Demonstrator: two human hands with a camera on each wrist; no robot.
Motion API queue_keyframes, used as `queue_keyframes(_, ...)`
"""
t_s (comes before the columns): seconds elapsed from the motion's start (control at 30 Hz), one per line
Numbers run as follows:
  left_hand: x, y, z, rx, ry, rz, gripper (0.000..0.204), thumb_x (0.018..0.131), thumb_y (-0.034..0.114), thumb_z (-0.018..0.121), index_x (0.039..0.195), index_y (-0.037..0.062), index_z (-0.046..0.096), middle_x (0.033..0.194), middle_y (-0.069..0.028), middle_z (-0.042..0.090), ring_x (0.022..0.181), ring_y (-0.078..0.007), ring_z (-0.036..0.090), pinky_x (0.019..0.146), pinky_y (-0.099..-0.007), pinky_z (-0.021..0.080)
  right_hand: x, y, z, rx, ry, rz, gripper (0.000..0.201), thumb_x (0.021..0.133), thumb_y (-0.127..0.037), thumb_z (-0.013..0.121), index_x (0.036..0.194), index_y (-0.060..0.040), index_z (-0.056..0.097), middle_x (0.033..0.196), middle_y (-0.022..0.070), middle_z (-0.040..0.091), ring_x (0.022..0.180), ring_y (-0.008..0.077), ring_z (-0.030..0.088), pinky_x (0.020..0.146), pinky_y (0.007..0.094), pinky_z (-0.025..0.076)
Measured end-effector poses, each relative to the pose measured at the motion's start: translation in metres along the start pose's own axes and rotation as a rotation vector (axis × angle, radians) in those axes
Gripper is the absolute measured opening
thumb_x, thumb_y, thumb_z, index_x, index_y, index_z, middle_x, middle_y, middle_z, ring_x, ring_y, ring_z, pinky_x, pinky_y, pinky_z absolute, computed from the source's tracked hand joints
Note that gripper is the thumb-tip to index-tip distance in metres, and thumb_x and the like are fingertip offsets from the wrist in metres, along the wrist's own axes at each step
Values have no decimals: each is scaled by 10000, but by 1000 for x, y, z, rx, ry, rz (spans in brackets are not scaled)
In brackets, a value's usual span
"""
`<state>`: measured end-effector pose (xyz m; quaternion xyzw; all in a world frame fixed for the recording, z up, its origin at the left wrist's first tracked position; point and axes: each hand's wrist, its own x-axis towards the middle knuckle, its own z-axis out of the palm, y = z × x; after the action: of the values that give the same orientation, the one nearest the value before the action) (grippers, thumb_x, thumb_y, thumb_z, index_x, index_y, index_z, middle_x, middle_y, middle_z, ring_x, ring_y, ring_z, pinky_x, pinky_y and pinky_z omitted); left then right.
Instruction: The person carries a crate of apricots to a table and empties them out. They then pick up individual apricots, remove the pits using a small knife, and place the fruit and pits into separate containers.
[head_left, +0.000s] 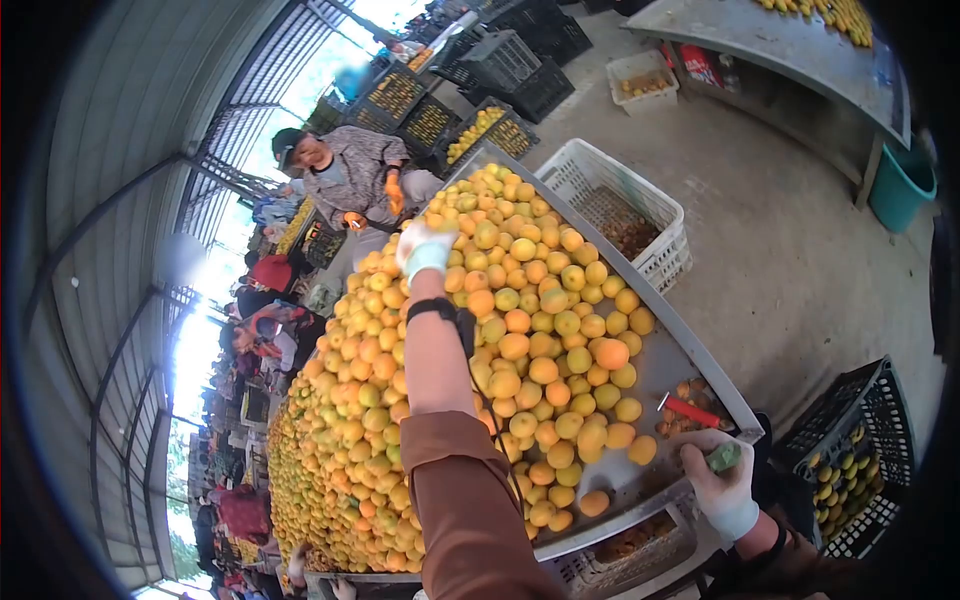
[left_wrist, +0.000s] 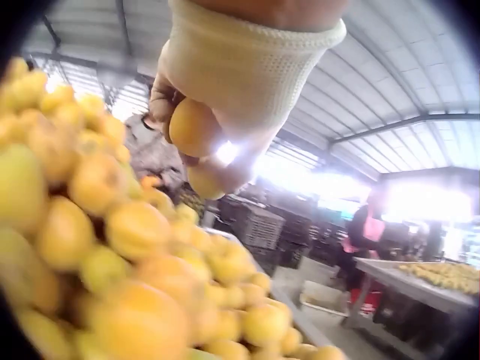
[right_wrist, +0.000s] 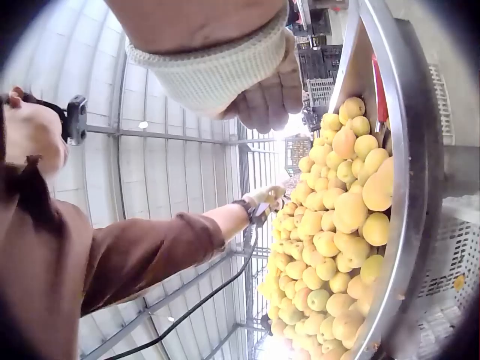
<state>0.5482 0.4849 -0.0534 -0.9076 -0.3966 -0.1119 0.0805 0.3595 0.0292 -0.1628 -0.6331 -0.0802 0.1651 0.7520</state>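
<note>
My left hand (head_left: 425, 248), in a whitish glove, reaches across a big heap of yellow-orange fruit (head_left: 520, 315). Seen from the left wrist, its bare fingertips curl round a smooth, round yellow-orange fruit (left_wrist: 193, 129), and a second fruit (left_wrist: 204, 181) shows just below, by the fingers. My gloved right hand (head_left: 718, 485) is at the near right corner of the metal table (head_left: 690, 335). A small green patch or piece (head_left: 722, 457) shows at this hand; I cannot tell whether it is held. In the right wrist view the fingers (right_wrist: 262, 105) are bent.
A red-handled tool (head_left: 690, 411) lies on scraps in the table's corner. White crates (head_left: 665, 215) stand beside and below the table, and a black crate (head_left: 890, 400) with fruit is at right. A person in orange gloves (head_left: 345, 175) sits across the heap. Another metal table (head_left: 790, 50) stands behind.
</note>
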Motion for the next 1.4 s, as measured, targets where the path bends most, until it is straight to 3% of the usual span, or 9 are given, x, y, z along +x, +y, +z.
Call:
queue_keyframes(0.23,-158,-102,-37,-689,-84,-68,436,719,376,760,942,3,714,837,-61,710,743,-121,639,703,-266,509,-3,31,-2,267,32,-44,143,847,8,589,969,28,662,801,30,656,756,78,592,705,211,475)
queue_keyframes(0.43,-396,-34,-82,-854,-418,337,443,705,337,752,992,5,692,923,-144,698,855,-222,659,774,-308,510,-11,51,27,580,-452,532,654,893,-596,425,1359,-137,429,1310,107,494,1144,322,493,856,574,435)
queue_keyframes(0.5,-444,-23,-76,-728,-250,475,416,699,311,735,998,26,686,916,-156,682,827,-291,647,785,-346,505,-31,49,38,1205,-699,688,688,882,-616,433,1379,-140,400,1330,126,485,1206,342,444,912,631,369)
queue_keyframes(0.7,-540,-15,-68,-773,23,745,572,722,298,698,1216,54,541,1185,-178,546,1077,-360,503,933,-433,406,-103,74,-7,1273,-366,621,555,899,-498,474,1246,-66,493,1240,149,544,1172,361,473,1036,533,316)
queue_keyframes(0.9,-566,-82,-105,-847,-30,795,448,768,250,654,1159,40,586,1154,-183,591,1090,-364,528,958,-428,410,-166,6,-108,1139,29,396,439,887,-469,485,962,-40,543,949,158,585,935,348,567,836,579,472)
queue_keyframes(1.07,-543,-178,-45,-845,-158,192,259,802,265,629,966,77,697,981,-156,670,959,-319,622,855,-382,486,-191,12,-262,805,327,135,428,886,-445,541,1072,-60,555,977,103,601,915,260,565,811,469,470)
queue_keyframes(1.17,-491,-230,0,-727,230,184,253,783,239,666,950,50,685,965,-153,670,916,-313,627,842,-390,493,-168,84,-351,301,538,65,413,883,-397,592,1109,-51,600,932,76,620,886,187,579,775,338,482)
queue_keyframes(1.3,-412,-254,12,-412,237,78,518,746,229,705,1193,32,534,1172,-169,571,1092,-353,523,948,-426,422,-134,119,-362,-555,813,-229,376,878,-217,612,1154,37,591,1108,102,644,1017,175,588,912,263,433)
queue_keyframes(1.4,-364,-258,40,-146,250,298,549,735,240,727,1210,62,519,1199,-131,549,1124,-331,490,969,-431,399,-135,40,-223,-503,558,-379,289,891,-120,567,1132,33,606,1109,103,644,1032,161,578,919,268,426)
